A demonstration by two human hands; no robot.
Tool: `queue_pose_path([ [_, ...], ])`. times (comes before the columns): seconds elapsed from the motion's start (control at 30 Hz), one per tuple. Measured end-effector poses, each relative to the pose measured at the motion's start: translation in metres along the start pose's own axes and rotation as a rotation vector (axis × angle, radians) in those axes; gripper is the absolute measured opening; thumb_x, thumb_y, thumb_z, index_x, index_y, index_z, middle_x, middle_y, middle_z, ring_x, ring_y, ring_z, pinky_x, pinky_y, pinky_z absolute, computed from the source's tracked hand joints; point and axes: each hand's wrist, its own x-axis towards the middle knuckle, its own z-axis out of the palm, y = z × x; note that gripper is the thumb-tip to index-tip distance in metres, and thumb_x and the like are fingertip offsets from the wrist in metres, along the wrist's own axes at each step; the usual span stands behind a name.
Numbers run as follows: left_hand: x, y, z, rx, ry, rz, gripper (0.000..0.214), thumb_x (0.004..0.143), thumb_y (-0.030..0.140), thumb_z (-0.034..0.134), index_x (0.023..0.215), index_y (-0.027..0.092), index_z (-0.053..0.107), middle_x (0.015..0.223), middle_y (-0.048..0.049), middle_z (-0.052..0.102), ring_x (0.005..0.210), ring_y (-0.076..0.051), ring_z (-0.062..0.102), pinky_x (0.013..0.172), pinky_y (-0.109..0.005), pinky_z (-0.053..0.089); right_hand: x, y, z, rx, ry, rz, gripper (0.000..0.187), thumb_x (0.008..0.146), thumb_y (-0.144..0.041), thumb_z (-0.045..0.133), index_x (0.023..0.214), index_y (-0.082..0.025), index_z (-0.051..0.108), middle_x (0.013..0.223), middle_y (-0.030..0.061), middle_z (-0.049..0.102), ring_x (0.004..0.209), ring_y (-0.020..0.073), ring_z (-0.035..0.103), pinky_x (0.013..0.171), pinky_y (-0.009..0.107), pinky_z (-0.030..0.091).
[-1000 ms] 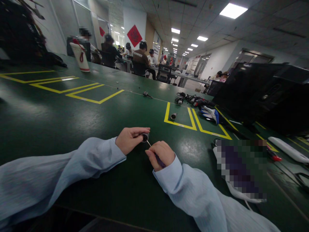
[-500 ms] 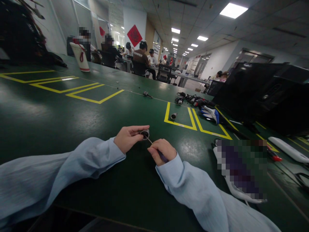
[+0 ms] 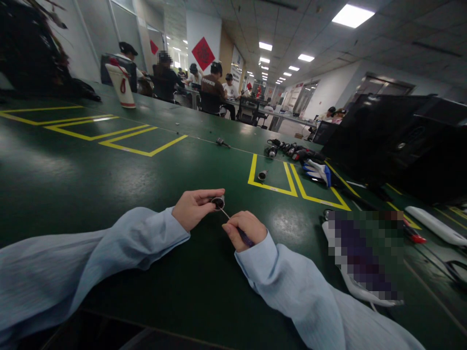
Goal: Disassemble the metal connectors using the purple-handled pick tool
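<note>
Between thumb and fingers, my left hand (image 3: 193, 210) grips a small round metal housing (image 3: 220, 200), its dark open end turned toward my right hand. My right hand (image 3: 246, 228) is closed around the dark handle of a screwdriver (image 3: 225, 212). The thin shaft runs up to the left and its tip is inside the housing's opening, where I cannot make it out. A similar metal part (image 3: 262, 175) lies on the green table inside a yellow taped box, ahead and to the right of my hands.
A small dark part with a shaft (image 3: 222, 143) lies farther back. Black cabled parts (image 3: 279, 148) and a blue-white glove (image 3: 317, 172) lie at the right, near a pixelated white-edged object (image 3: 355, 287). A paper cup (image 3: 122, 86) stands far left. People sit at desks beyond.
Both hands hold nearly the same place. The housing and the screwdriver shaft have shifted very slightly to the left.
</note>
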Motion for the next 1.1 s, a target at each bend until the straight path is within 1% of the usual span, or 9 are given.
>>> queue_pose_path([
  [0.13,0.0017,-0.0037,-0.0003,0.014,0.017,0.065,0.038,0.053,0.018,0.067,0.09,0.009,0.066,0.107,-0.0113,0.064,0.098,-0.025,0.06,0.094,-0.04,0.044,-0.0005,0.0,0.0009,0.001,0.007,-0.003,0.018,0.081,-0.021,0.049,0.065,-0.017,0.054,0.059,0.0023,0.058,0.056,0.0121,0.052,0.057,0.025,0.043],
  [0.23,0.0021,-0.0052,-0.0005,0.011,0.02,0.081,0.036,0.054,0.018,0.067,0.089,0.009,0.066,0.107,-0.0112,0.063,0.1,-0.024,0.059,0.094,-0.038,0.044,-0.0005,-0.0012,0.0003,-0.019,-0.006,0.013,0.017,0.081,-0.022,0.048,0.065,-0.018,0.053,0.06,0.0023,0.058,0.057,0.0124,0.052,0.059,0.025,0.043],
  [0.37,0.0019,-0.0042,-0.0014,0.019,0.017,0.048,0.04,0.054,0.018,0.066,0.093,0.008,0.065,0.107,-0.0118,0.064,0.097,-0.024,0.06,0.092,-0.037,0.046,-0.0002,-0.0022,-0.0007,-0.037,-0.005,0.011,0.016,0.081,-0.02,0.048,0.066,-0.017,0.053,0.061,0.0029,0.059,0.057,0.0126,0.053,0.059,0.026,0.044],
  [0.47,0.0012,-0.0024,-0.0017,0.018,0.004,0.015,0.045,0.055,0.018,0.065,0.098,0.007,0.063,0.105,-0.0121,0.064,0.094,-0.023,0.062,0.091,-0.039,0.047,0.0005,-0.002,-0.0004,-0.021,0.021,-0.019,0.016,0.081,-0.02,0.048,0.066,-0.017,0.054,0.061,0.0035,0.06,0.058,0.0127,0.054,0.059,0.026,0.044],
  [0.57,0.0005,-0.001,-0.0014,0.006,0.0,-0.004,0.046,0.054,0.017,0.064,0.099,0.007,0.063,0.104,-0.0118,0.065,0.093,-0.023,0.062,0.089,-0.038,0.048,0.0008,-0.0016,0.0006,-0.016,0.051,-0.051,0.015,0.081,-0.02,0.048,0.067,-0.016,0.054,0.062,0.0039,0.06,0.059,0.0127,0.054,0.059,0.026,0.044],
  [0.67,-0.0001,-0.0012,-0.0012,0.005,0.001,-0.006,0.044,0.055,0.016,0.064,0.098,0.008,0.064,0.101,-0.0108,0.066,0.092,-0.023,0.062,0.088,-0.037,0.049,0.0003,-0.0007,0.0023,-0.029,0.062,-0.072,0.015,0.081,-0.019,0.049,0.068,-0.015,0.055,0.061,0.004,0.06,0.059,0.0127,0.054,0.059,0.026,0.044],
  [0.77,-0.0004,-0.0027,-0.0007,0.03,-0.004,0.017,0.043,0.057,0.019,0.063,0.098,0.008,0.064,0.1,-0.0106,0.066,0.091,-0.022,0.063,0.087,-0.037,0.049,-0.0007,0.0003,0.0039,-0.045,0.069,-0.085,0.014,0.08,-0.018,0.05,0.068,-0.015,0.056,0.062,0.0043,0.061,0.059,0.0128,0.054,0.059,0.026,0.044],
  [1.0,-0.0015,-0.0018,0.0027,0.104,0.03,0.084,0.032,0.058,0.021,0.058,0.087,0.011,0.067,0.103,-0.0093,0.066,0.088,-0.022,0.064,0.08,-0.035,0.053,0.0003,-0.0038,0.0016,-0.092,0.012,-0.078,0.013,0.079,-0.018,0.051,0.068,-0.015,0.056,0.063,0.0052,0.061,0.061,0.0138,0.054,0.06,0.026,0.045],
  [1.1,-0.0018,-0.0008,0.0024,0.151,0.04,0.11,0.029,0.059,0.021,0.055,0.083,0.011,0.068,0.101,-0.0088,0.066,0.089,-0.022,0.063,0.081,-0.035,0.053,0.0014,-0.0081,-0.0012,-0.102,-0.031,-0.068,0.012,0.08,-0.019,0.051,0.069,-0.016,0.055,0.064,0.0048,0.06,0.061,0.0139,0.054,0.06,0.026,0.044],
])
